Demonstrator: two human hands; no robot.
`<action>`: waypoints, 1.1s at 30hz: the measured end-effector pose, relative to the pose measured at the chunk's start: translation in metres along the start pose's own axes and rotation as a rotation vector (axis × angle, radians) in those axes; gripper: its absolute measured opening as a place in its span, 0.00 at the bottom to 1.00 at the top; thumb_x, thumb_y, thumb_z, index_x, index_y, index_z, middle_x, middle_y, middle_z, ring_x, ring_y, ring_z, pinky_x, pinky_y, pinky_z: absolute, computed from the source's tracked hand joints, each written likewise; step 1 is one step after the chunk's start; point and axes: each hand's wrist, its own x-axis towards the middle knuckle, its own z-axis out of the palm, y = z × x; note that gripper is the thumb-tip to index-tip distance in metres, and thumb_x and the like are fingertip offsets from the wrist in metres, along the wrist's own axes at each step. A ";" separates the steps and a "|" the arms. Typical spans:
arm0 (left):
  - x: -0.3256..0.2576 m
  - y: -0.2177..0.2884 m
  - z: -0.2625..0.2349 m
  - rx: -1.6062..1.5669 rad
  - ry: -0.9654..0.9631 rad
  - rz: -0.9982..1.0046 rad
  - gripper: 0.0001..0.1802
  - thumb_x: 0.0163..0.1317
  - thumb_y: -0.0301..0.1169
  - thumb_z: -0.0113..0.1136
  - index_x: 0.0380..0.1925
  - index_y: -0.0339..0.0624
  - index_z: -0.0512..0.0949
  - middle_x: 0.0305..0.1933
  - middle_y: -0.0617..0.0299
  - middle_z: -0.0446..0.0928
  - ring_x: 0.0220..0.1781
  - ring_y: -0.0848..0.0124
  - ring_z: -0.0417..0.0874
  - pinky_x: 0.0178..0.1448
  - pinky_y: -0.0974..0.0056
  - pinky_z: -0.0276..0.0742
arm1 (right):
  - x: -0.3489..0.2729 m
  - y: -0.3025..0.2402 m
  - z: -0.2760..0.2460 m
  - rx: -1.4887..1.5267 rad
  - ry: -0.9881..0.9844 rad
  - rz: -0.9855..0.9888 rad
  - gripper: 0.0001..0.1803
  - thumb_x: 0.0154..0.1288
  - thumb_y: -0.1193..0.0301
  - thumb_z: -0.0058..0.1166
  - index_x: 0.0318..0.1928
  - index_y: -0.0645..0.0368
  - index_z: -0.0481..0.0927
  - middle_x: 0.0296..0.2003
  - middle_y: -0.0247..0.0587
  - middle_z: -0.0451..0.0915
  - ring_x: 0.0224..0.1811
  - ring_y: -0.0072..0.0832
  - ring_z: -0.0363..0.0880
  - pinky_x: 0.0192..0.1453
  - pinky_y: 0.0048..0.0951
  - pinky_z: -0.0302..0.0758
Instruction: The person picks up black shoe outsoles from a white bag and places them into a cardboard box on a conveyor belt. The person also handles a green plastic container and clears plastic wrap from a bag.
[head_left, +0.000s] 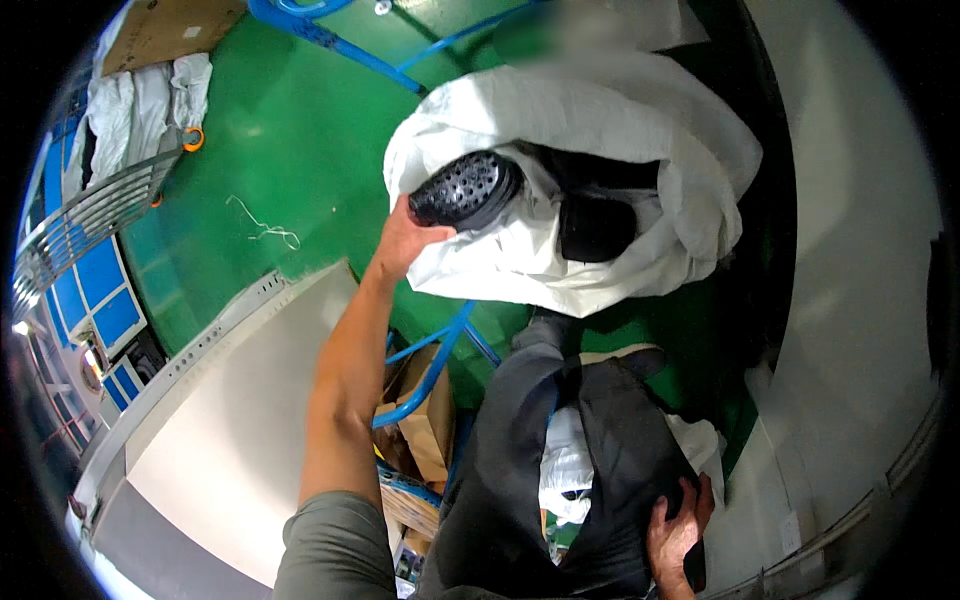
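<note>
My left hand (405,240) reaches far forward and holds a round black perforated part (467,188) at the mouth of a large white sack (610,150). Inside the sack lies another black piece (597,228). My right hand (678,528) sits low at the right, its fingers closed on the edge of a black bag (560,450). That bag hangs open in front of me with white material (566,465) showing inside.
A green floor (290,140) lies beyond, with a loose white string (262,226) on it. A white tabletop (230,420) is at my left and a white curved surface (860,250) at my right. Blue metal frame bars (440,355) and cardboard boxes (425,420) stand below.
</note>
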 end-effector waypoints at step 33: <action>-0.374 0.482 0.221 -0.229 -0.805 -0.078 0.65 0.47 0.50 0.79 0.78 0.45 0.47 0.71 0.51 0.63 0.69 0.58 0.70 0.73 0.54 0.65 | -0.174 -0.097 -0.281 1.809 -0.135 -0.492 0.46 0.59 0.63 0.68 0.74 0.58 0.59 0.63 0.44 0.71 0.65 0.31 0.69 0.70 0.32 0.64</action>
